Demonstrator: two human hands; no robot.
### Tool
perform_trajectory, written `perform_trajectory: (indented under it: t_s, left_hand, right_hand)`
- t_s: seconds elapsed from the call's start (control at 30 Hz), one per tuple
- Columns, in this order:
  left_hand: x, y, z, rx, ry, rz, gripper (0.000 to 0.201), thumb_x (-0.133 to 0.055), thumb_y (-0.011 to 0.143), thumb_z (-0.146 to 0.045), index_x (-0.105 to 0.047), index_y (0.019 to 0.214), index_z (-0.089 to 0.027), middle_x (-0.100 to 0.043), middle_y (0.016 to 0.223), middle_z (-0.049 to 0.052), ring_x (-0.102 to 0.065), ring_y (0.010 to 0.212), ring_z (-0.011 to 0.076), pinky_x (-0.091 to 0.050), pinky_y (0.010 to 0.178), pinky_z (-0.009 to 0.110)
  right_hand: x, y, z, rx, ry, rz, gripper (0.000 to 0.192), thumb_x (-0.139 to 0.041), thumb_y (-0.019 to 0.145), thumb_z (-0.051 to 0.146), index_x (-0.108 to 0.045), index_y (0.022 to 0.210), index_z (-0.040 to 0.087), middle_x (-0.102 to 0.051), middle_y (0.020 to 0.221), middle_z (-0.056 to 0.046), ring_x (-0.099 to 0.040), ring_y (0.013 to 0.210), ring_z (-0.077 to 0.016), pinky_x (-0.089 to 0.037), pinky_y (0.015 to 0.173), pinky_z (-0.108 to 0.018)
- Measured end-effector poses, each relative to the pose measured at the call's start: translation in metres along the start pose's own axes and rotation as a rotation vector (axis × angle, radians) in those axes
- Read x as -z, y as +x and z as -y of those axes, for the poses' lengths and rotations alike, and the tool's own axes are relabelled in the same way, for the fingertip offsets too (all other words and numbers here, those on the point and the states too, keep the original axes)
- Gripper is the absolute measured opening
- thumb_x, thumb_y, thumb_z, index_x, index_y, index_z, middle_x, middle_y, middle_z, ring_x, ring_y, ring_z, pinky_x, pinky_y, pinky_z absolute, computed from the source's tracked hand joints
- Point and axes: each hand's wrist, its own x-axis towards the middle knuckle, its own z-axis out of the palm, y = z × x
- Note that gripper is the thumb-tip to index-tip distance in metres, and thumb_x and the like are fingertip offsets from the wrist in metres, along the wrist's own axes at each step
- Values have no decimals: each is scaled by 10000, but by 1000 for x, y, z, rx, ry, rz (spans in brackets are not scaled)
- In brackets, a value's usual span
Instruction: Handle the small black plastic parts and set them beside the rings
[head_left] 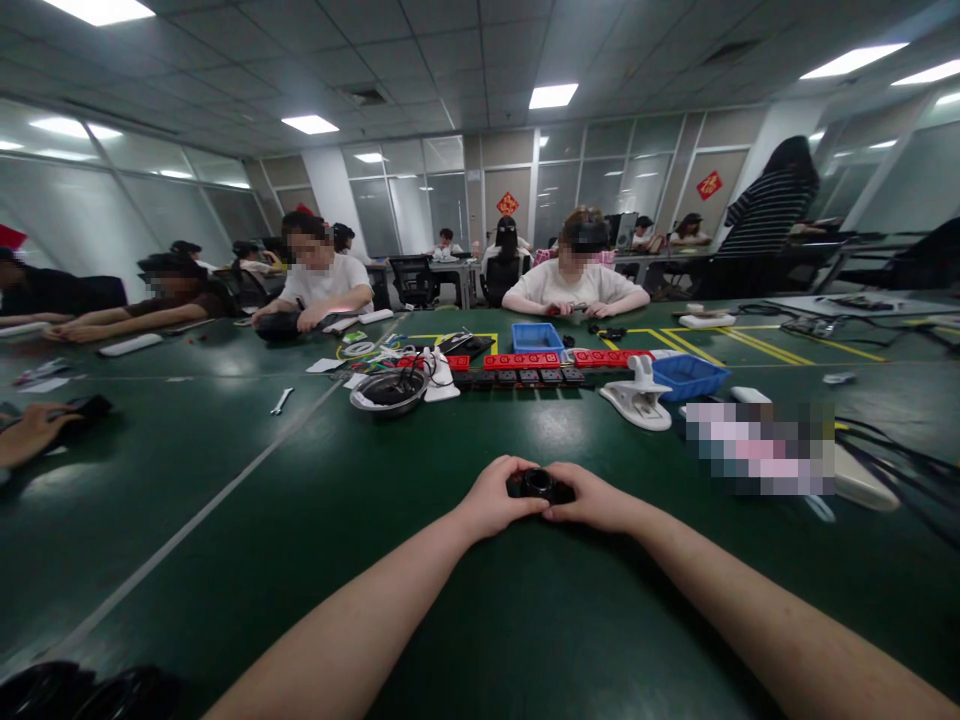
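While our forearms rest on the green table (pixel 247 560) for steadiness, we pinch a small black part (pixel 539 485) between our left hand (pixel 495 500) and right hand (pixel 592 500), fingers curled tight around its ends, just above the tabletop.

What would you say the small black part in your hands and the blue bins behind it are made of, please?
Small black round part: likely moulded plastic, dull sheen, held between left hand and right hand. Blue rectangular bins: apparently plastic, uniform colour, thin smooth walls.
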Motion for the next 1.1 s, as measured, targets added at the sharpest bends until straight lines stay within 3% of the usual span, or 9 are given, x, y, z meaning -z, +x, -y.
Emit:
perform_trajectory:
  t_s: [0.7, 1.1]
  left_hand:
    - [-2, 1, -1, 38, 21, -2, 396, -651, 590, -301, -533, 950, -189, -512, 918, 36, -494, 856, 170, -394, 740, 283]
    - [-8, 0, -3, 60, 5, -36, 409, -680, 551, -291, -542, 919, -177, -514, 885, 29, -496, 804, 157, -404, 701, 270]
  right_hand:
    - [3, 2, -1, -13, 68, 30, 251, -581, 655, 272, -560, 862, 132, -527, 779, -19, -489, 696, -137, -385, 623, -241]
    - [-1, 2, -4, -140, 147, -3, 306, -634, 578, 275, -507, 823, 141, -519, 720, 14, -475, 646, -119, -349, 542, -208]
